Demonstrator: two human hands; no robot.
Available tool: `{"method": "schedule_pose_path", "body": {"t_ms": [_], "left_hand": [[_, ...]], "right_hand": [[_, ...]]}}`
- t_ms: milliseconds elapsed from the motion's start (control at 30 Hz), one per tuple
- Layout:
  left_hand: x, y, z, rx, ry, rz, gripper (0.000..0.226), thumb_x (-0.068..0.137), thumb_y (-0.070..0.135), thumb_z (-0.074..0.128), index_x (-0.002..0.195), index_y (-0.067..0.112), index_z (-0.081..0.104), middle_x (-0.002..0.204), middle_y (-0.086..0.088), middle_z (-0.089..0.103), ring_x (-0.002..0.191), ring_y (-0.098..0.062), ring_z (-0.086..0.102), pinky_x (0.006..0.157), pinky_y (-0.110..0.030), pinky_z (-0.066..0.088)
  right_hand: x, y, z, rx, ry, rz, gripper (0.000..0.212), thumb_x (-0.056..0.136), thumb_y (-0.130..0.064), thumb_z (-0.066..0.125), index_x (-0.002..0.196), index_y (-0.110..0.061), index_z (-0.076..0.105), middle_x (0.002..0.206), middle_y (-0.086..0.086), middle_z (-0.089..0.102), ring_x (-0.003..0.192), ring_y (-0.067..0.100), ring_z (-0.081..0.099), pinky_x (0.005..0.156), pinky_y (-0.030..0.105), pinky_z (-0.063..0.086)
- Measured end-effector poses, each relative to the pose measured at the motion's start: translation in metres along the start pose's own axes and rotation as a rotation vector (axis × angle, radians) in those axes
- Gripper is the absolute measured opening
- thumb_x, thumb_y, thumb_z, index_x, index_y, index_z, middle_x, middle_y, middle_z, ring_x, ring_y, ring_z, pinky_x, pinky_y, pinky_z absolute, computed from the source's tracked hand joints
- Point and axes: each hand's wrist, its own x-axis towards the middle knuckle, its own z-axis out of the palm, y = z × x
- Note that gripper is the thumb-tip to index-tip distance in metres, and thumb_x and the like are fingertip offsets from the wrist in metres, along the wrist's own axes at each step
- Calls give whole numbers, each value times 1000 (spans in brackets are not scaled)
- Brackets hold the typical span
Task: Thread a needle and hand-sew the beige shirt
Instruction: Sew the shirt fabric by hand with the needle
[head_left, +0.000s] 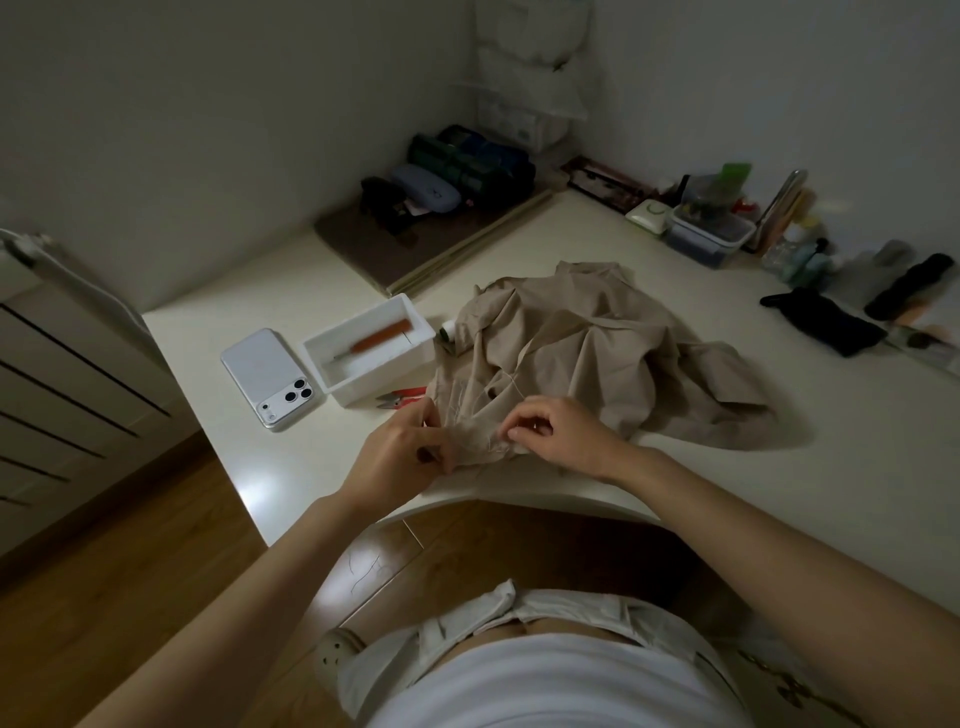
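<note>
Both hands on the beige shirt (597, 353) at the front edge of the table (727, 467).
A phone (270, 376), white box (369, 353) and red snips (400, 397) lie leftward; the left hand (400, 452) pinches the cloth in its fingers, and the right hand (556, 434), fingers curled, pinches it alongside.

We pinch the near edge of the beige shirt (587, 353) with our left hand (402, 449) and right hand (553, 434), a pale thread (511, 385) rising between them. Just beyond our left hand lie red snips (400, 397), a white tray (384, 379) and 1 phone (270, 376).
</note>
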Motion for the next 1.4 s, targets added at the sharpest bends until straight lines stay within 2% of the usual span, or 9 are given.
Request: {"method": "schedule_pose_path", "body": {"t_ms": [267, 500, 733, 833, 900, 967, 1100, 1200, 1400], "left_hand": [[-2, 3, -1, -9, 1, 35, 33, 56, -1, 85, 66, 22, 64, 78, 21, 45, 70, 1, 44, 55, -3, 34], [-3, 2, 0, -41, -22, 43, 35, 58, 3, 87, 76, 28, 70, 76, 35, 39, 71, 2, 43, 59, -3, 33], [-2, -1, 0, -64, -21, 65, 36, 60, 8, 88, 81, 31, 71, 77, 33, 40, 69, 0, 42, 56, -14, 39], [-2, 0, 0, -74, 8, 79, 28, 67, 24, 83, 86, 36, 66, 77, 24, 48, 67, -2, 46, 53, -24, 47], [-1, -1, 0, -67, 20, 88, 19, 74, 42, 70, 90, 36, 64, 77, 16, 55, 67, -7, 52, 52, -30, 49], [0, -2, -1, -42, 20, 102, 19, 77, 49, 62, 91, 36, 64, 79, 10, 60, 70, -11, 56, 55, -33, 51], [1, -2, -1, -77, 11, 66, 10, 77, 34, 72, 86, 30, 70, 84, 6, 59, 72, -10, 54, 55, -34, 52], [4, -2, -1, -90, -5, 46, 18, 73, 14, 80, 87, 23, 72, 92, 14, 52, 75, -4, 53, 59, -27, 53], [9, 3, -1, -115, -30, 12, 16, 76, 9, 76, 86, 19, 69, 90, 11, 61, 81, -7, 56, 65, -22, 46]], "right_hand": [[-3, -6, 3, -19, 12, -67, 10, 89, -13, 64, 93, -13, 72, 77, -17, 49, 62, -7, 49, 60, 11, 40], [-3, -9, 6, -43, -10, -101, 11, 88, -14, 66, 95, -11, 72, 76, -14, 50, 66, -6, 50, 63, 11, 40], [-1, -11, 8, -66, -21, -122, 10, 88, -15, 66, 95, -11, 72, 76, -11, 51, 66, -6, 48, 64, 10, 39], [0, -13, 9, -77, -26, -137, 10, 88, -15, 65, 95, -11, 72, 75, -15, 49, 68, -8, 49, 64, 8, 38], [1, -14, 10, -84, -30, -145, 10, 88, -14, 65, 95, -11, 72, 75, -16, 49, 68, -8, 49, 64, 8, 37], [2, -14, 10, -82, -31, -150, 10, 87, -14, 65, 94, -11, 72, 74, -17, 49, 69, -8, 49, 64, 8, 38], [3, -18, 10, -56, -35, -163, 10, 87, -10, 65, 93, -6, 72, 77, -20, 50, 74, -13, 50, 69, 6, 38], [4, -20, 11, -6, -54, -145, 10, 88, -8, 63, 92, -3, 71, 78, -17, 51, 69, -10, 49, 67, 7, 38], [6, -18, 9, 111, -113, -71, 8, 89, -6, 61, 91, -3, 69, 78, -11, 53, 66, -10, 49, 68, 8, 40]]}}
